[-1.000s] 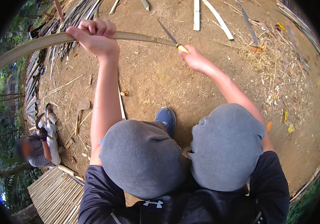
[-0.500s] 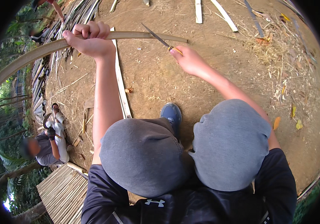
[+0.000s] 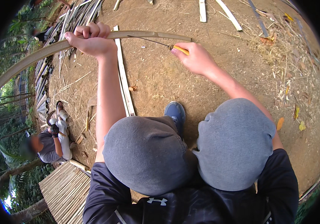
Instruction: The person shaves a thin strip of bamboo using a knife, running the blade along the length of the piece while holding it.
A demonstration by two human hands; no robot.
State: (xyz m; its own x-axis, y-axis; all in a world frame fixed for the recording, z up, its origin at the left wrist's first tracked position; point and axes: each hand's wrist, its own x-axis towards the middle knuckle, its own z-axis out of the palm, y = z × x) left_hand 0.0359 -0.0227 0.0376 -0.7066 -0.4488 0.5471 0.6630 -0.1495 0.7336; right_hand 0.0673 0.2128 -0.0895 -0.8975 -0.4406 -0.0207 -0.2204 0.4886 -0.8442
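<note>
A long pale strip of split bamboo (image 3: 46, 50) runs from the left rim across in front of me and ends in the upper middle. My left hand (image 3: 94, 41) is closed round it, fingers over the top and thumb pointing left. In my right hand (image 3: 195, 58) is a knife (image 3: 180, 49) with a yellow handle and a thin dark blade. The blade points left, its tip at the lower edge of the bamboo strip, right of my left hand. Whether the tip touches the strip I cannot tell.
Bare earth with shavings lies ahead. A flat pale slat (image 3: 122, 80) lies beside my left forearm, more slats (image 3: 229, 15) farther off. At left, a person (image 3: 51, 143) sits holding a curved blade. Bamboo poles (image 3: 42, 87) are stacked behind; a slatted bamboo platform (image 3: 66, 190) stands near left.
My right hand has turned the knife so its blade lies lower and flatter, from above the strip's edge down to it. My left hand keeps its grip on the strip.
</note>
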